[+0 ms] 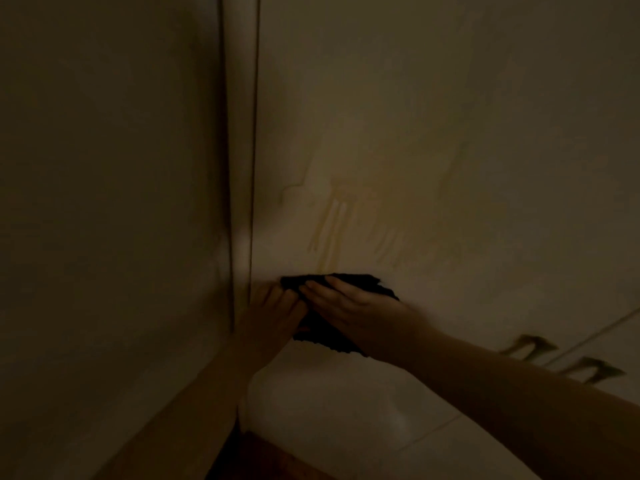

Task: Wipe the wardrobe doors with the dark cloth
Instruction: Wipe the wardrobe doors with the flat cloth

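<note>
Both hands, left hand [273,306] and right hand [349,306], press flat on dark cloth [377,289] against wardrobe door [450,168]; cloth may slip beneath them.

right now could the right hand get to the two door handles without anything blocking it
Probably yes. The right hand presses flat on the dark cloth, and only bare wardrobe door lies between it and the two handles to its right.
</note>
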Available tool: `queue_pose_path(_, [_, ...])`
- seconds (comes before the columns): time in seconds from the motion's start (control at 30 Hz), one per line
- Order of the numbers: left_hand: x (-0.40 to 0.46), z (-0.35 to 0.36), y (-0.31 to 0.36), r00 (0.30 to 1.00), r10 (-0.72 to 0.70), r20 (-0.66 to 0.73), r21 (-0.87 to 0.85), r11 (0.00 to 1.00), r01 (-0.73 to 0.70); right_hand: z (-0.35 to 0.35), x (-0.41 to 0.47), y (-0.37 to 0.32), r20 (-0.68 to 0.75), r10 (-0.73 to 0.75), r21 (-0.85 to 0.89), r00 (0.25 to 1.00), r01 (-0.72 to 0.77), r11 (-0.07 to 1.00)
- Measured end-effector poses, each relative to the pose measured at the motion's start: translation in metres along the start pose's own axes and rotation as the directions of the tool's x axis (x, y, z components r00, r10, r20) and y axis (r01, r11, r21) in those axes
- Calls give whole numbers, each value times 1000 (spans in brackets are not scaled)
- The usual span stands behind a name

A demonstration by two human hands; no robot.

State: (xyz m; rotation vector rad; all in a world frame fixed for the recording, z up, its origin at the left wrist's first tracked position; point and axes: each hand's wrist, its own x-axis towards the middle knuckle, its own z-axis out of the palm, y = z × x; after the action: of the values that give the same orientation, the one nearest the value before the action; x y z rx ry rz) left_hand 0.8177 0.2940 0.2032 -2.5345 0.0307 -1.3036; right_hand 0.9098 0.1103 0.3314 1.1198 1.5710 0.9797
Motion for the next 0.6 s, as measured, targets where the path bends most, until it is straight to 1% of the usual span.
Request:
queue_pose_path(0.13, [6, -7, -26, 993, 117, -6, 160, 981, -114, -5, 16, 1, 16, 13, -34, 1000, -13, 999])
queue_pose_path(0.27, [20, -27, -41, 985, 153, 76, 250, 954, -167, -13, 22, 17, 45, 96, 33, 994, -98, 995])
queue_pose_path(0.37, [42, -43, -62, 987, 138, 84, 231, 961, -154, -21, 25, 50, 17, 101, 30, 995, -101, 994])
queue_pose_path(0.47, [72, -65, -81, 988, 121, 100, 167, 976, -136, -28, 26, 88, 62, 75, 55, 995, -78, 995])
queue_pose_path(0.53, [97, -84, -95, 986, 101, 136, 137, 983, -120, -31, 24, 116, 31, 115, 80, 993, -117, 990])
queue_pose_path(0.6, [128, -109, -110, 982, 101, 161, 143, 982, -125, -36, 18, 148, -19, 173, 86, 985, -171, 981])
